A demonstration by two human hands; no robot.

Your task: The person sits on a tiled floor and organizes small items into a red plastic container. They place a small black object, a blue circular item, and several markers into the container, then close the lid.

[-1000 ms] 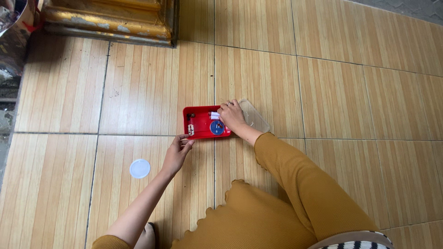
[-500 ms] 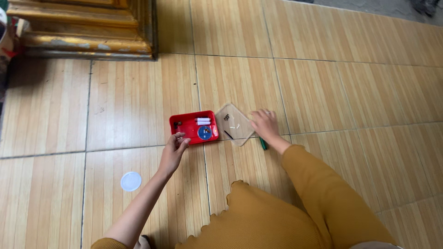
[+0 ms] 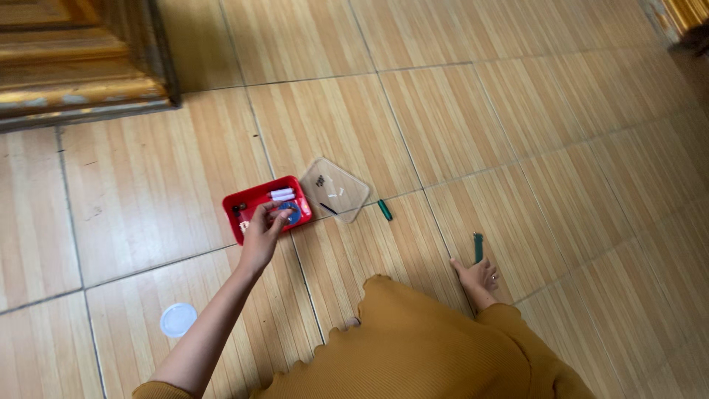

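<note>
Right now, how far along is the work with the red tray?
Done: clear lid is off, lying beside the red tray. In hand: left hand reaches into the tray; right hand touches a green strip. Left: a green stick lies loose on the floor.

Mustard-yellow ribbed top, scalloped hem, sleeves reaching the wrists.

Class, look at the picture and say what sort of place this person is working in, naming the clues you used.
Probably a room in a home, with the person working on the floor. Clues: wood-look floor tiles, the gilded base of carved wooden furniture, and a small red tray of odds and ends set straight on the floor.
</note>
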